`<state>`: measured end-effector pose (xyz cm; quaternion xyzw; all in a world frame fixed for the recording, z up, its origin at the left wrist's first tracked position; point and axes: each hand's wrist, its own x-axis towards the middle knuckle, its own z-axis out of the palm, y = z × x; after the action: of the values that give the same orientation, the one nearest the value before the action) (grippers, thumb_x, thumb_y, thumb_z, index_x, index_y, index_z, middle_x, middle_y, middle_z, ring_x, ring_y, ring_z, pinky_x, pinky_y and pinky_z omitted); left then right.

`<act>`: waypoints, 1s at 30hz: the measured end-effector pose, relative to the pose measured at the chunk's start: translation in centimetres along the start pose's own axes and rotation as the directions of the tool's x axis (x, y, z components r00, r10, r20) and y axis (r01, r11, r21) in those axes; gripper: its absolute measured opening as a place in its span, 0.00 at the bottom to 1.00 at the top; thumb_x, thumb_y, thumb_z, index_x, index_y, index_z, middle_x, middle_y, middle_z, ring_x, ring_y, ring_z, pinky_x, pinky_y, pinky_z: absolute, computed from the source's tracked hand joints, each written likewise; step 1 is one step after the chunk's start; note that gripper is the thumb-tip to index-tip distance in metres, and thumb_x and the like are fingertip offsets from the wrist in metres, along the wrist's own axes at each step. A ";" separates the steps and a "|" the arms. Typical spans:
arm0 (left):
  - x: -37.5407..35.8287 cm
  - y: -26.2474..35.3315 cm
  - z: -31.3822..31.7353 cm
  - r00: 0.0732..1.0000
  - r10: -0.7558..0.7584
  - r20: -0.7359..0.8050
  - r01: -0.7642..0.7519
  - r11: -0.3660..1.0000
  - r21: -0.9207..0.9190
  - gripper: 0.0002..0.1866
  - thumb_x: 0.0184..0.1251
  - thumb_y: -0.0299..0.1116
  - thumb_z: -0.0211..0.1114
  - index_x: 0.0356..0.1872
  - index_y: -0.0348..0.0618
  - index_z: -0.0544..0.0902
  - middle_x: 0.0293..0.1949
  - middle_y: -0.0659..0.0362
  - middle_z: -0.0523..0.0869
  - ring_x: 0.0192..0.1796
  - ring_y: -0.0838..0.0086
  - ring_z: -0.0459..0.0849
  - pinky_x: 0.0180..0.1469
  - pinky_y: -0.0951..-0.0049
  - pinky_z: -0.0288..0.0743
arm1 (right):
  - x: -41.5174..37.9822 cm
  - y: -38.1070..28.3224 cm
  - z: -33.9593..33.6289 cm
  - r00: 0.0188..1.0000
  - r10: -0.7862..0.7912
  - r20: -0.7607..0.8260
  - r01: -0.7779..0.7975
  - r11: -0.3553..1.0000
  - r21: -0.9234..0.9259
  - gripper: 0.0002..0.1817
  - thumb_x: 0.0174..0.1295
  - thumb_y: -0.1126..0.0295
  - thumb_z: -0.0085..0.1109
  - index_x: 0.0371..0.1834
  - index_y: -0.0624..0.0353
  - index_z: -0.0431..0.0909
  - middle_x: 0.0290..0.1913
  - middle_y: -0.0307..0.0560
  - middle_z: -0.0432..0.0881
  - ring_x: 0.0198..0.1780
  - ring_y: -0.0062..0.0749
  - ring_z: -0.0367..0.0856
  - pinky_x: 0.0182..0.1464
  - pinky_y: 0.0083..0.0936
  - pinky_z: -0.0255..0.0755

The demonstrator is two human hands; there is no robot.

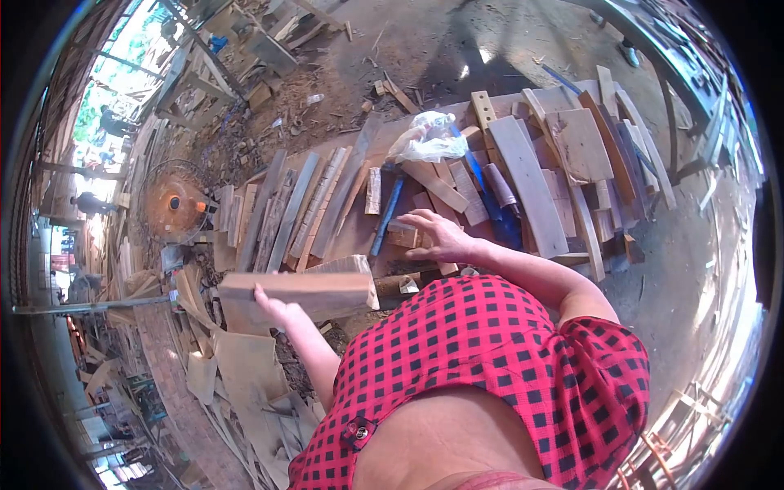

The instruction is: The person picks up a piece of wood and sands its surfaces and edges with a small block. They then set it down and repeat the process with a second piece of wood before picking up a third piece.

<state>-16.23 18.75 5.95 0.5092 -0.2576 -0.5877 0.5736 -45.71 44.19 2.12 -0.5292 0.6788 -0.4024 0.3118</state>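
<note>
My left hand [279,310] grips a flat wooden board [314,285] by its lower edge, thumb over its near face. The board is held lengthwise in front of my body, at left. Behind its right end rises the pale top of another wood piece [353,265]. My right hand [445,238] reaches in from the right with fingers spread, close over a small wood block [403,235]. Just beyond those fingertips lies a blue bar-like tool [387,215]. A short pale wood piece [373,191] stands beside it.
Many planks [531,188] lie side by side across the work surface, with a crumpled plastic bag [429,139] among them. An orange fan [174,203] stands at left. Wood scraps and sawdust cover the ground [327,98]. People [117,122] are far off at left.
</note>
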 end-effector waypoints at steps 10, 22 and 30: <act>-10.1 -9.1 16.3 0.838 -0.173 0.517 0.201 0.980 0.003 0.31 0.68 0.47 0.64 0.62 0.32 0.71 0.53 0.48 0.81 0.56 0.59 0.80 0.61 0.57 0.75 | -1.0 -5.5 -3.3 0.998 -0.055 -0.039 0.045 0.974 -0.221 0.53 0.45 0.50 0.75 0.76 0.46 0.57 0.69 0.63 0.62 0.66 0.62 0.68 0.65 0.47 0.67; -16.1 -11.0 12.2 0.308 -0.651 0.694 0.127 0.751 0.648 0.19 0.75 0.44 0.59 0.54 0.39 0.79 0.47 0.53 0.86 0.46 0.69 0.87 0.46 0.66 0.84 | -12.9 4.6 -10.5 0.567 0.162 -0.808 -0.367 0.927 -0.073 0.53 0.35 0.64 0.75 0.72 0.50 0.63 0.52 0.53 0.76 0.54 0.47 0.80 0.56 0.37 0.75; -12.6 -11.1 7.2 0.508 -0.639 0.578 0.141 0.724 0.676 0.15 0.73 0.40 0.60 0.50 0.40 0.81 0.44 0.52 0.87 0.44 0.66 0.88 0.42 0.66 0.85 | -18.6 8.9 -13.2 0.455 0.420 -0.786 -0.723 0.689 -0.050 0.50 0.35 0.63 0.70 0.71 0.47 0.64 0.54 0.55 0.77 0.56 0.51 0.78 0.57 0.40 0.75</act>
<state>-29.44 30.84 2.47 0.3870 -0.5076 -0.7663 0.0730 -56.47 66.11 0.63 -0.1082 0.9460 -0.3042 0.0286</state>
